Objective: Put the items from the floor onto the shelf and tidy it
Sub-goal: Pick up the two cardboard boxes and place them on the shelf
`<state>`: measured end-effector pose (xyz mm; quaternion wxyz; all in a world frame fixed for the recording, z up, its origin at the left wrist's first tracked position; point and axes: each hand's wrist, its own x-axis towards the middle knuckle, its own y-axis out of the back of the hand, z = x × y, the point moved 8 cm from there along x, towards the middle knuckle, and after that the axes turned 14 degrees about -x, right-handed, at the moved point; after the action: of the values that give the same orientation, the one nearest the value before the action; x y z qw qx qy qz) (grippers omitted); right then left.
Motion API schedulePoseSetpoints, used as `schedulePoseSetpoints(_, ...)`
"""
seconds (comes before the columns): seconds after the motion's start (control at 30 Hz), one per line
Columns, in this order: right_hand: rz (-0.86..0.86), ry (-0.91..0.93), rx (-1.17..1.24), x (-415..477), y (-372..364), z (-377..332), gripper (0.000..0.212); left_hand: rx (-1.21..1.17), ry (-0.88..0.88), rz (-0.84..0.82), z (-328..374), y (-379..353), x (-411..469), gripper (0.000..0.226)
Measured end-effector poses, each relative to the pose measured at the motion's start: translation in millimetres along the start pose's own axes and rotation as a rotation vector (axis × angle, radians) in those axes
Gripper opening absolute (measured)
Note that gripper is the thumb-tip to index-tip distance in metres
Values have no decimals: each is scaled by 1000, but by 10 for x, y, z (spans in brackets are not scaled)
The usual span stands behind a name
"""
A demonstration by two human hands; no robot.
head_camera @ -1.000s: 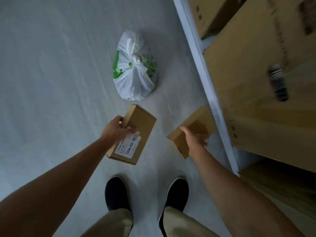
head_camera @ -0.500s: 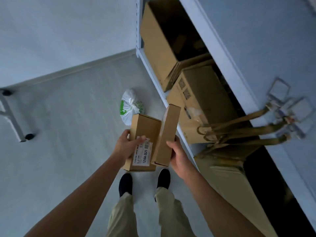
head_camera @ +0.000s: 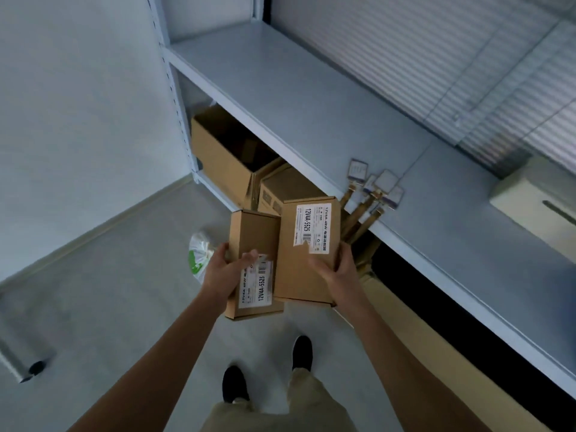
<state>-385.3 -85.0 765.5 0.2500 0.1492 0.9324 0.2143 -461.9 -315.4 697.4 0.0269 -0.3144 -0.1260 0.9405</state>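
Observation:
I hold two small brown cardboard boxes with white labels in front of me, above the floor. My left hand (head_camera: 225,273) grips the left box (head_camera: 253,241) at its near left side. My right hand (head_camera: 338,269) grips the right box (head_camera: 304,263), label up, and this box overlaps the left one's right edge. Both boxes hang just short of the grey shelf (head_camera: 311,98), whose front edge runs diagonally to their right. A white and green plastic bag (head_camera: 199,254) lies on the floor beyond my left hand, partly hidden.
Several badge holders on tan lanyards (head_camera: 374,188) hang over the shelf's front edge by the right box. A pale box (head_camera: 536,201) stands on the shelf at right. Larger cardboard boxes (head_camera: 227,157) fill the level below. A metal leg (head_camera: 21,363) is at lower left.
I have lifted both boxes from the floor and straightened up. The right box has turned from edge-on to flat with its label up, overlapping the left box. The view has risen to the shelf.

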Motion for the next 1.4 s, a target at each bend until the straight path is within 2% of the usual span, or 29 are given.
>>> schedulePoseSetpoints(0.07, -11, -26, 118, -121, 240, 56, 64, -35, 1, -72, 60, -214, -39, 47)
schedulePoseSetpoints(0.2, -45, -45, 267, -375, 577, 168, 41, -110, 54, -248, 74, -804, -247, 45)
schedulePoseSetpoints(0.33, 21, -96, 330, -547, 820, 407, 51, -105, 126, -340, -80, -1421, -505, 55)
schedulePoseSetpoints(0.47, 58, -122, 382, -672, 1064, 594, 35, -15, 166, -420, -223, -2026, -762, 55)
schedulePoseSetpoints(0.57, 128, -149, 417, -712, 1349, 739, 32, 4, 151, -490, -338, -2464, -851, 60)
schedulePoseSetpoints(0.73, 241, -227, 495, -699, 2061, 1144, 27, 76, 200, -529, -633, -3234, -990, 60)
schedulePoseSetpoints(0.77, 265, -248, 516, -691, 2218, 1248, 29, 94, 214, -526, -689, -3387, -1015, 63)
schedulePoseSetpoints(0.83, 302, -288, 589, -659, 2521, 1462, 33, 121, 278, -506, -862, -3670, -997, 83)
schedulePoseSetpoints(0.87, 325, -304, 644, -633, 2663, 1561, 37, 133, 310, -504, -949, -3787, -991, 88)
schedulePoseSetpoints(0.97, 414, -300, 803, -526, 3081, 1833, 60, 106, 337, -534, -1148, -4110, -1066, 67)
schedulePoseSetpoints(1.07, 449, -332, 852, -431, 3340, 2000, 92, -22, 378, -595, -1357, -4419, -1113, 74)
schedulePoseSetpoints(1.13, 434, -323, 882, -358, 3414, 2047, 99, -74, 349, -587, -1418, -4657, -1118, 81)
schedulePoseSetpoints(1.23, 385, -311, 850, -273, 3536, 2123, 99, 5, 246, -510, -1403, -4950, -1012, 79)
schedulePoseSetpoints(1.33, 417, -357, 782, -322, 3864, 2324, 140, 40, 268, -519, -1300, -5102, -786, 78)
schedulePoseSetpoints(1.4, 483, -376, 711, -377, 4194, 2494, 153, 80, 316, -599, -1211, -5187, -655, 77)
